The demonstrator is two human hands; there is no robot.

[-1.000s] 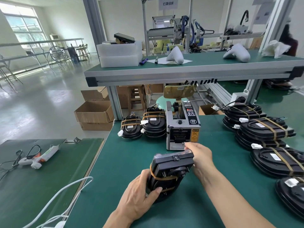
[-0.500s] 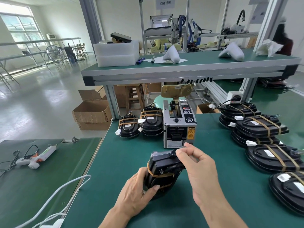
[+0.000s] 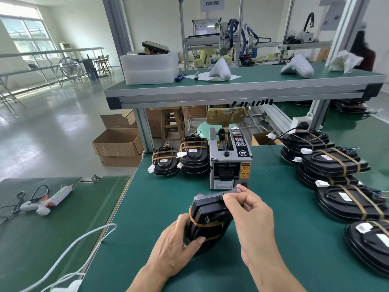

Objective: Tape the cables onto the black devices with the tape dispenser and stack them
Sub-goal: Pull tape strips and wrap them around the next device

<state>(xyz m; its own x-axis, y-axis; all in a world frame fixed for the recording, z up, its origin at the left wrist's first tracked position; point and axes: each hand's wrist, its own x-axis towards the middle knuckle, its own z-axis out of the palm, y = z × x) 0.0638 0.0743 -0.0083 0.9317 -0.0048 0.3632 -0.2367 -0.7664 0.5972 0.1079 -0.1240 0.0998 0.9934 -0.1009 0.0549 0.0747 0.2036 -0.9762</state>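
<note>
Head view: both hands' grip tight on black device.

Both bare forearms reach in from the bottom edge toward the black device, which serves as the landmark here. The left hand grips the device's near left side, thumb curled across its face and fingers wrapped behind it. The right hand sits at the device's upper right, wrist bent inward, thumb and forefinger pinching a clear strip of tape along its top edge, the other fingers loosely curled.
</note>
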